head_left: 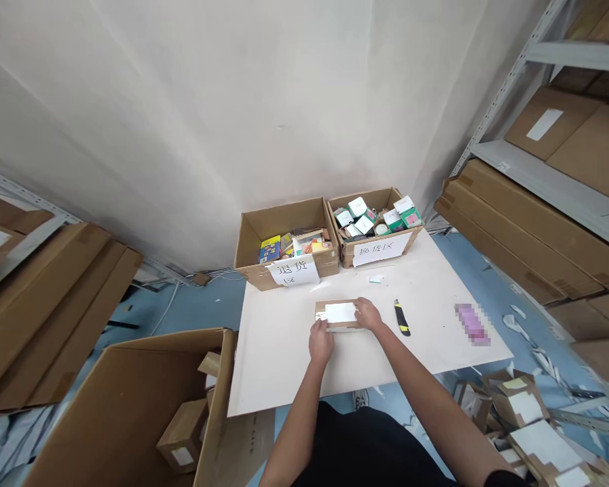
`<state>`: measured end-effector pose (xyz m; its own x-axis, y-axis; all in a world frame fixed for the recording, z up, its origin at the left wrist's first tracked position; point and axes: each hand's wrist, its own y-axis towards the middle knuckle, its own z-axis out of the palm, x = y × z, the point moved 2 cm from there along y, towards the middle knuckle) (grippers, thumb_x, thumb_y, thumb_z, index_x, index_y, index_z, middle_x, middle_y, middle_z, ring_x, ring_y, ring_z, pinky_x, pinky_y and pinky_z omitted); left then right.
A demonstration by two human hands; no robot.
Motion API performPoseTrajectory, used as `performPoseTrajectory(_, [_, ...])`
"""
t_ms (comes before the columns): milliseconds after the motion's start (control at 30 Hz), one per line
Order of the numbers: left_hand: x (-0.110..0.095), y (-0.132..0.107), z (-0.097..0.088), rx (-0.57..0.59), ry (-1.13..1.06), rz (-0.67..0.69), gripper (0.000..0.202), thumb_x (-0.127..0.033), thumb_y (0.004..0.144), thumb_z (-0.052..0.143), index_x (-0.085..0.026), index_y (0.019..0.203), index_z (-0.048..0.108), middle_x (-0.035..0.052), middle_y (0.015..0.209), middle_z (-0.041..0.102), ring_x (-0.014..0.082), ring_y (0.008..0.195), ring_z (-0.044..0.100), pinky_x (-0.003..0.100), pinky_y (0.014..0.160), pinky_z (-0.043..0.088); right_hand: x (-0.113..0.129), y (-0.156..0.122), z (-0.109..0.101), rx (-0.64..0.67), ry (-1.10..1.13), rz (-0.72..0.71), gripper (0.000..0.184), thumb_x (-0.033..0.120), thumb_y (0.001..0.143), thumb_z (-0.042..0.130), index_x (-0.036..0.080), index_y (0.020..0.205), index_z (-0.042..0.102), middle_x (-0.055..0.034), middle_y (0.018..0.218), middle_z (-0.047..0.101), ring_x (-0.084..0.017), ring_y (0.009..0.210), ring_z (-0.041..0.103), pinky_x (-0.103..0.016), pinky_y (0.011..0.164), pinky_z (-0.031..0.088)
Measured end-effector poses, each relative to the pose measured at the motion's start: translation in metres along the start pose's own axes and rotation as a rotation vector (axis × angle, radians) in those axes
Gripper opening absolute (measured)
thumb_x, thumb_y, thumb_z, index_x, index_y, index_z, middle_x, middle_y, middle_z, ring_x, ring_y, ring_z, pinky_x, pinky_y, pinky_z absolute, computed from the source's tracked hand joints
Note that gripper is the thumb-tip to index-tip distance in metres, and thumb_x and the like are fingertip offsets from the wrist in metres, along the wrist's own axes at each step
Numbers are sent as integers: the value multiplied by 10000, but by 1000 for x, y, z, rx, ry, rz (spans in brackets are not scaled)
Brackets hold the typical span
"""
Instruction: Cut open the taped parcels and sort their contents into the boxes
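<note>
A small flat cardboard parcel with a white label lies on the white table. My left hand rests at its near left corner, fingers curled against the edge. My right hand presses on its right end, fingers bent over the box. A black and yellow utility knife lies just right of my right hand.
Two open cartons stand at the table's far edge, the left carton with colourful items, the right carton with green-white boxes. A big open carton stands on the floor left. Opened parcels lie on the floor right. Shelves flank both sides.
</note>
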<state>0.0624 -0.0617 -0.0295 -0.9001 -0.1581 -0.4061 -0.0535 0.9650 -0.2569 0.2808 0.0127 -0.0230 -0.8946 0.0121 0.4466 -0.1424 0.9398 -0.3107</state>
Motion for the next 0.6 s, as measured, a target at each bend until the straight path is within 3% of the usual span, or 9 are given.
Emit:
performPoseTrajectory(100, [-16,8,8,195,78,-20,772,-433,969,513,-163,1652,275,129,1742,240,279,1618,176,420,1260,326,12,16,6,55,-40,-25,583,168,941,517,160,1524,527,-138,1655,383,-277,1541,249,-376,1165,347])
performPoseTrajectory(167, [-22,19,8,289,118,-60,855,-560,985,433,-116,1670,181,151,1763,90,292,1635,58,451,1271,290,16,19,8,79,-65,16,602,189,951,520,175,1552,492,-140,1683,330,-300,1555,197,-434,1176,337])
performPoseTrajectory(267, [-26,40,-1,369,180,-95,884,-628,1003,288,-75,1673,126,170,1756,-1,294,1633,-43,491,1288,225,21,13,7,109,-105,26,592,217,954,539,209,1545,500,-146,1665,346,-321,1513,261,-454,1141,369])
performPoseTrajectory(367, [-21,59,-14,406,271,-123,901,-625,996,293,-68,1676,96,179,1751,-21,308,1626,-76,513,1300,161,28,-11,15,103,-125,-10,565,236,939,578,226,1503,551,-160,1564,459,-342,1430,368,-468,1114,390])
performPoseTrajectory(467, [-10,72,-25,438,346,-82,941,-609,968,396,-96,1683,60,165,1748,-64,318,1623,-85,527,1297,160,40,-44,42,56,-89,-47,588,234,911,628,221,1494,560,-164,1555,471,-350,1435,373,-491,1154,356])
performPoseTrajectory(600, [8,84,-34,491,425,34,1047,-540,908,553,-109,1684,-4,153,1736,-136,315,1623,-101,534,1278,221,48,-74,76,71,70,-90,671,208,912,609,153,1568,477,-186,1645,372,-332,1497,354,-446,1175,377])
